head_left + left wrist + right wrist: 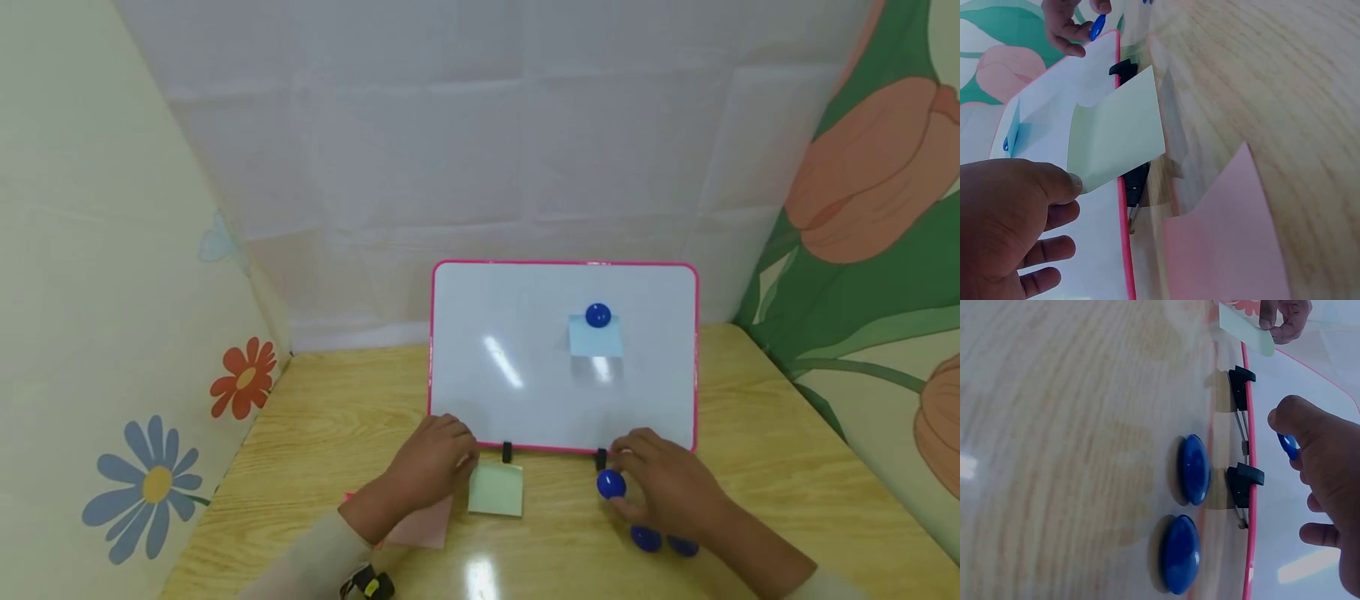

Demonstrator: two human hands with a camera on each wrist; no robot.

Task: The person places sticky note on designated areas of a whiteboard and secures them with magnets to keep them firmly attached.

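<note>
My left hand [435, 457] pinches a pale green sticky note [496, 492] by one edge, thumb on its face in the left wrist view. That note is held up in front of the whiteboard's [480, 317] lower edge. A round blue magnet [611, 483] is between the fingers and thumb of my right hand [671, 487], near the board's lower right part. On the pink-framed board, another blue magnet [597, 315] holds a light blue note [595, 342] by its top. Two more blue magnets [1195, 470] lie on the table below my right hand.
Black clip feet [1244, 481] support the board's lower edge on the wood-grain table [337, 400]. Pink notes [1229, 250] lie under my left forearm. A small black object with a yellow spot [371, 583] is by the left sleeve. A white cloth [487, 167] hangs behind.
</note>
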